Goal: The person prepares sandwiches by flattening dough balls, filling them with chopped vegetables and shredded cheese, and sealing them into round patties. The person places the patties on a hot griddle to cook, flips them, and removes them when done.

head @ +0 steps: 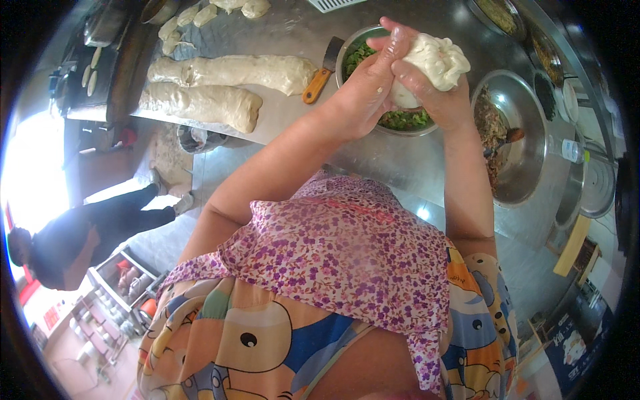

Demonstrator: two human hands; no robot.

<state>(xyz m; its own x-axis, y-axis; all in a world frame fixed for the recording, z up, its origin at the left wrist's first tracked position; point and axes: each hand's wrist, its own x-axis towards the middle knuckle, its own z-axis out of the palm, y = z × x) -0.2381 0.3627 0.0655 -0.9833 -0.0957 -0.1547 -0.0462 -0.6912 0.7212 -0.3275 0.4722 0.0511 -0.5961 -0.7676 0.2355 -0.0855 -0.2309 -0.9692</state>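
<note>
A soft, pale lump of dough [436, 59], its top gathered in folds, is held between my two hands. My left hand [376, 75] presses against its left side with the fingers spread upward. Around its lower right side curls my right hand [434, 95], the thumb lying across the dough. Both hands look wet or oily. Beneath them stands a steel bowl [342, 59] of chopped green vegetables [407, 119], partly covered by my hands. A scraper with an orange handle [317, 86] lies left of that bowl, touching the end of a long dough roll [235, 72].
A second dough roll [202, 104] lies nearer the table edge. Several dough pieces [187, 16] sit at the far left. On the right is a large steel bowl [525, 145] with a meat-like filling [489, 117] and a spoon. A person [95, 235] stands on the left, beyond the griddle.
</note>
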